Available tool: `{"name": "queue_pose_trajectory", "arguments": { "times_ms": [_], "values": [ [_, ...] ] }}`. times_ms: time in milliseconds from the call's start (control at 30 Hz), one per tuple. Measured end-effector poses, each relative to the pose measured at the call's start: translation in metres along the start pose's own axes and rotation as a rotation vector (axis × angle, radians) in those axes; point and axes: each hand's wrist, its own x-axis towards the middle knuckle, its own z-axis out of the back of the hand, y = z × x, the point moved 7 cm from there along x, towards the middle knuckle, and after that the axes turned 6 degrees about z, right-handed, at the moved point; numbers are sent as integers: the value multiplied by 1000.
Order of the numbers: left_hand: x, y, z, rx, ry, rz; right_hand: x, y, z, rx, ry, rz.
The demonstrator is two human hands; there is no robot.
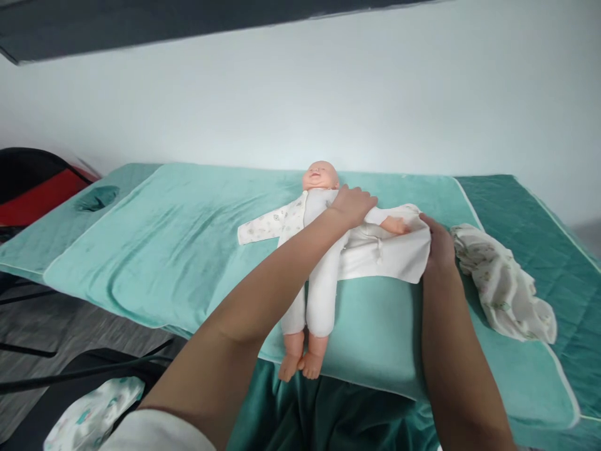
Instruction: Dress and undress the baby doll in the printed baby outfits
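Observation:
A baby doll [320,263] lies on its back, its head away from me and its bare feet towards me. One sleeve of a white patterned baby shirt [263,227] covers the doll's arm on the left of the view. The rest of the shirt spreads out flat to the right, inside showing. My left hand [353,205] curls over the doll's shoulder and upper arm on the right of the view; its fingertips are partly hidden. At the shirt's right edge, my right hand [437,243] pinches the cloth beside the doll's small hand.
A teal cover [154,244] lies over a long padded bed against the wall. A crumpled patterned cloth [504,285] rests right of my right hand. Another printed cloth [96,410] lies on a dark chair at lower left. A black and red chair [42,194] stands at far left.

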Motion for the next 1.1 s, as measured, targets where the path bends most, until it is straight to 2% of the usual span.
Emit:
{"name": "queue_pose_trajectory", "arguments": {
  "times_ms": [67,133,300,433,500,600,667,700,767,833,900,933,1000,1100],
  "values": [
    [-2,-1,1,28,22,7,-7,6,-3,204,42,-132],
    [-3,-2,1,45,24,31,-16,16,-7,349,55,-206],
    [4,-9,-13,31,33,112,-32,40,-23,463,29,-166],
    [10,-6,-18,-114,-34,167,-43,46,-46,446,102,-82],
    [7,-1,-14,-245,-29,127,-49,49,-57,482,194,-52],
    [-6,5,4,-561,-29,-91,-61,56,-74,639,456,-52],
    [-18,24,15,-761,-99,-135,-70,63,-82,713,639,-48],
    [-23,38,18,-831,-158,-92,-73,66,-85,728,706,-42],
    [-35,71,16,-913,-306,79,-76,69,-88,730,762,-19],
    [-50,100,7,-932,-463,267,-74,68,-89,720,732,7],
    [-67,117,-2,-921,-595,378,-70,65,-89,711,660,34],
    [-73,119,-5,-915,-633,390,-68,64,-89,704,630,46],
    [-82,115,-10,-920,-634,375,-67,63,-91,681,605,63],
    [-85,101,-11,-928,-534,365,-71,64,-97,646,661,77]
  ]
}}
